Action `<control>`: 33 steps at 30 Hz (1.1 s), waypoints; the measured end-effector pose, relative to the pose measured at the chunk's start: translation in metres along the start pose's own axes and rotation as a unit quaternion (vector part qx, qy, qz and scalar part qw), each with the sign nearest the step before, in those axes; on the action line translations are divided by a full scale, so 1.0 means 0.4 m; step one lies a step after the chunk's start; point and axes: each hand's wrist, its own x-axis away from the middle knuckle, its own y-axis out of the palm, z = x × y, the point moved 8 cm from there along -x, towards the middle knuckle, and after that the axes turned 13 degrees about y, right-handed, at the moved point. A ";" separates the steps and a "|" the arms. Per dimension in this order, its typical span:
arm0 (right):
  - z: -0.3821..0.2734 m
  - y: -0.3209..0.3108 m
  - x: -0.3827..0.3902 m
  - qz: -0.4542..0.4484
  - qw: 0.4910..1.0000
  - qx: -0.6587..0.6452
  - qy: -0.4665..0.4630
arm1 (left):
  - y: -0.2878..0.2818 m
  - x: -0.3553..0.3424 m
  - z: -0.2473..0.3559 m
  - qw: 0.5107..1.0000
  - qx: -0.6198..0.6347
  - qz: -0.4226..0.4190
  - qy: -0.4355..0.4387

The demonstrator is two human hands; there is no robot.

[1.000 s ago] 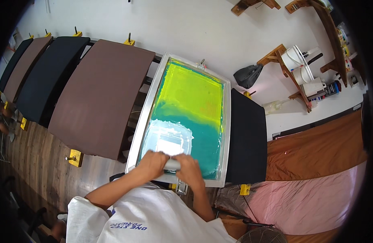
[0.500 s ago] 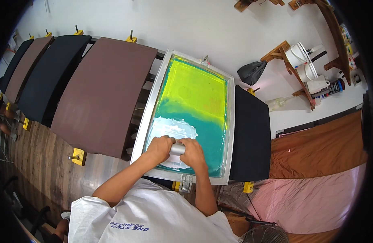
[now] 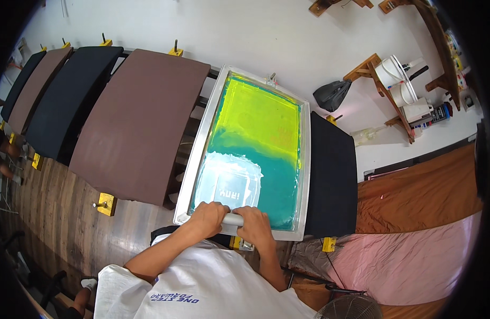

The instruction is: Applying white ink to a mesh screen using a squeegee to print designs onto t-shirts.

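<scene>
Here, at the far left I see a row of flat rectangular boards fanned out side by side: a narrow black one, a brown one (image 3: 35, 87), a wider black board (image 3: 69, 101), then a large brown board (image 3: 141, 125) with yellow clamps at its near and far ends. Under them runs a dark wooden plank floor (image 3: 53, 212).

Just right of the large brown board lies the aluminium-framed printing screen (image 3: 202, 138), its mesh yellow at the far end and teal toward the near end, with a pale whitish patch of ink (image 3: 229, 181) at the near left of the mesh. My left hand (image 3: 208, 218) sits at the screen's near edge, its fingers curled tight around the left end of a grey bar-shaped squeegee handle (image 3: 233, 219). My right hand (image 3: 255, 228) is touching it on the other side, fingers likewise wrapped shut on the same handle. The squeegee lies across the near end of the mesh, just this side of the pale patch.

Right of the screen lies another black board (image 3: 332, 175), close beside the frame. Farther right, a black plastic bag (image 3: 332, 94) rests on the white floor near a wooden rack with white buckets (image 3: 396, 80). At the near right, brown and pink cloths (image 3: 420, 250) are spread out.
</scene>
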 end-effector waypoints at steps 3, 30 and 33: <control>-0.023 -0.032 -0.015 0.005 0.999 0.034 0.017 | -0.025 -0.030 -0.006 0.998 0.027 -0.052 0.003; -0.034 -0.018 -0.093 0.120 0.989 0.067 -0.054 | -0.079 -0.064 -0.036 0.981 -0.142 0.114 0.065; -0.023 -0.009 -0.098 0.165 0.982 -0.007 -0.093 | -0.058 -0.072 -0.032 0.970 -0.208 0.099 0.071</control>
